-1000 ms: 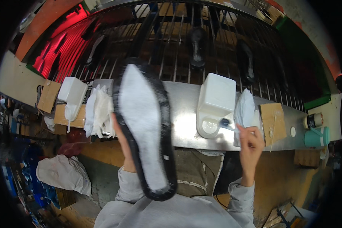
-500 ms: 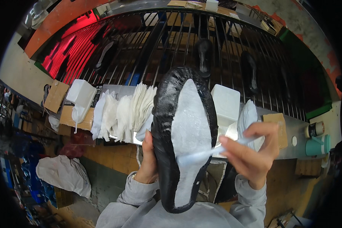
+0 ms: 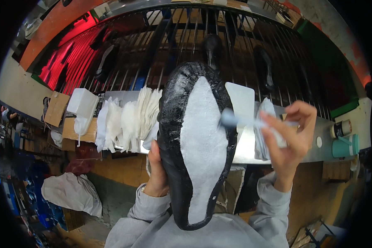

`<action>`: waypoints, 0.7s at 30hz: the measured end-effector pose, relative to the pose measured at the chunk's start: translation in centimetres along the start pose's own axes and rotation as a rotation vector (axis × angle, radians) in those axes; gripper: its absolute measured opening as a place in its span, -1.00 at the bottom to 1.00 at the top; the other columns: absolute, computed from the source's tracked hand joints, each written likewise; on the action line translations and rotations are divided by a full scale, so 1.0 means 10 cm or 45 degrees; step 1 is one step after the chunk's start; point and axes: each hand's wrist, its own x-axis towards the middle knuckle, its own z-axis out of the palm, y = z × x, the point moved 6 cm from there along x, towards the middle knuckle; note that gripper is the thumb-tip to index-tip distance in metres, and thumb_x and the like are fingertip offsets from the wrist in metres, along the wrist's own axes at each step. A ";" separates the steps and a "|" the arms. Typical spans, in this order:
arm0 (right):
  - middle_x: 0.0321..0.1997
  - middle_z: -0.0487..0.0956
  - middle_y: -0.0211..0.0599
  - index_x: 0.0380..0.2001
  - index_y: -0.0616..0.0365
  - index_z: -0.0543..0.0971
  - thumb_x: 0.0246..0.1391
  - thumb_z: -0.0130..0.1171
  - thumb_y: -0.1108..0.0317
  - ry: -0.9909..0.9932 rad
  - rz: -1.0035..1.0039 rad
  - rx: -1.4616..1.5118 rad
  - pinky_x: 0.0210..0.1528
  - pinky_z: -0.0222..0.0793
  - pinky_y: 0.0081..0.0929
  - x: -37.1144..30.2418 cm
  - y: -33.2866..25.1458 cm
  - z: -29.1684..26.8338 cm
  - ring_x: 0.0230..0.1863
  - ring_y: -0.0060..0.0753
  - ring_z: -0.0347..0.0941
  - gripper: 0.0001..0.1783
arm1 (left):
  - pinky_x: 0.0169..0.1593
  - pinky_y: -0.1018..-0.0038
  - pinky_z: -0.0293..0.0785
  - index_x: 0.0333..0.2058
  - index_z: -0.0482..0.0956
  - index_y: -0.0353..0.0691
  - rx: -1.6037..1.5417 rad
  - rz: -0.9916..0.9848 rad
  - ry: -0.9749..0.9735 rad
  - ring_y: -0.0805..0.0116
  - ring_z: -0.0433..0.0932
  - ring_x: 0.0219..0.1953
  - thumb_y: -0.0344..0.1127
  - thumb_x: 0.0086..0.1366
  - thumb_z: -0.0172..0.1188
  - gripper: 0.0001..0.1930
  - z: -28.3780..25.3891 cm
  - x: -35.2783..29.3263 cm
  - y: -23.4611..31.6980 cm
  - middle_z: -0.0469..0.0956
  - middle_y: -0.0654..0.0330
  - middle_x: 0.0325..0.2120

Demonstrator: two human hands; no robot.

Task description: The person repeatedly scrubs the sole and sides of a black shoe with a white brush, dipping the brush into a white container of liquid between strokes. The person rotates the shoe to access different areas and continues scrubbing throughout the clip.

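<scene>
In front of me a black shoe upper (image 3: 172,120), pulled over a form, stands toe up with its underside facing me. A long pale grey-white panel (image 3: 203,140) runs down the middle of the underside; the black margin around it looks wet and glossy. My left hand (image 3: 156,175) grips the shoe's left side, thumb showing, other fingers hidden behind. In my right hand (image 3: 292,142) is a pale-handled brush (image 3: 244,120), pinched between thumb and fingers. Its blurred bluish head is over the panel's right edge, near the forefoot; whether it touches, I cannot tell.
Beyond the shoe lies a rack of metal rollers (image 3: 153,62) carrying several black shoes (image 3: 264,68), red-lit at left. The bench before it holds white fabric pieces (image 3: 130,124), a white dispenser (image 3: 82,107), a white container (image 3: 240,99) and a teal mug (image 3: 345,146). A white bag (image 3: 72,192) sits lower left.
The brush has moved up from the narrow middle of the panel to its right edge near the forefoot. My right hand has risen with it. The shoe has shifted slightly left and up.
</scene>
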 end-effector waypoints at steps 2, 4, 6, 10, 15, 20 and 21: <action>-0.15 0.35 -0.32 -0.22 -0.10 0.81 -0.33 0.55 0.36 0.130 0.061 -0.023 -0.26 0.25 -0.48 0.00 0.06 -0.04 -0.22 -0.36 0.30 -0.56 | 0.25 0.27 0.42 0.34 0.24 -0.21 -0.006 0.007 -0.008 0.23 0.48 0.18 0.43 0.43 -0.30 -0.15 0.04 0.04 -0.03 0.44 0.06 0.20; -0.16 0.35 -0.32 -0.22 -0.10 0.81 -0.35 0.56 0.37 0.205 0.069 0.015 -0.28 0.24 -0.47 -0.05 0.04 -0.09 -0.23 -0.35 0.29 -0.55 | 0.26 0.27 0.41 0.34 0.24 -0.21 0.076 -0.003 0.127 0.23 0.47 0.19 0.41 0.44 -0.29 -0.17 0.01 0.05 -0.04 0.44 0.06 0.20; -0.18 0.36 -0.35 -0.23 -0.13 0.81 -0.36 0.58 0.31 0.090 -0.025 0.068 -0.31 0.23 -0.48 -0.12 -0.05 0.00 -0.23 -0.36 0.30 -0.55 | 0.26 0.27 0.41 0.33 0.25 -0.22 0.051 -0.023 0.159 0.23 0.48 0.18 0.40 0.45 -0.28 -0.18 0.02 0.12 -0.03 0.45 0.06 0.19; -0.25 0.35 -0.40 -0.23 -0.24 0.81 -0.35 0.58 0.25 -0.204 -0.076 0.197 -0.34 0.18 -0.52 -0.39 -0.19 0.22 -0.26 -0.38 0.29 -0.56 | 0.22 0.27 0.46 0.31 0.28 -0.22 -0.162 -0.040 0.039 0.22 0.53 0.13 0.40 0.44 -0.25 -0.19 0.06 0.31 0.02 0.48 0.05 0.15; -0.23 0.33 -0.41 -0.24 -0.20 0.81 -0.31 0.57 0.20 -0.375 0.118 0.608 -0.30 0.15 -0.52 -0.81 -0.20 0.16 -0.25 -0.39 0.25 -0.60 | -0.02 0.36 0.64 0.23 0.40 -0.21 -0.476 -0.147 0.022 0.26 0.65 -0.07 0.43 0.40 -0.20 -0.19 -0.10 0.44 -0.05 0.59 0.07 -0.02; -0.18 0.30 -0.34 -0.24 0.11 0.76 -0.03 0.46 0.18 0.107 0.502 0.583 -0.14 0.18 -0.50 -0.95 0.31 -0.03 -0.18 -0.42 0.25 -0.69 | -0.25 0.32 0.70 0.23 0.36 -0.34 -0.782 -0.370 -0.628 0.11 0.63 -0.21 0.22 0.40 0.00 -0.28 -0.19 0.60 0.04 0.54 -0.09 -0.02; -0.17 0.30 -0.32 -0.23 0.16 0.75 0.03 0.43 0.18 0.199 0.564 0.553 -0.11 0.18 -0.50 -0.97 0.40 -0.07 -0.17 -0.42 0.24 -0.69 | -0.18 0.28 0.67 0.24 0.34 -0.35 -0.940 -0.492 -0.622 0.09 0.61 -0.20 0.08 0.40 0.10 -0.34 -0.25 0.69 0.05 0.50 -0.09 0.02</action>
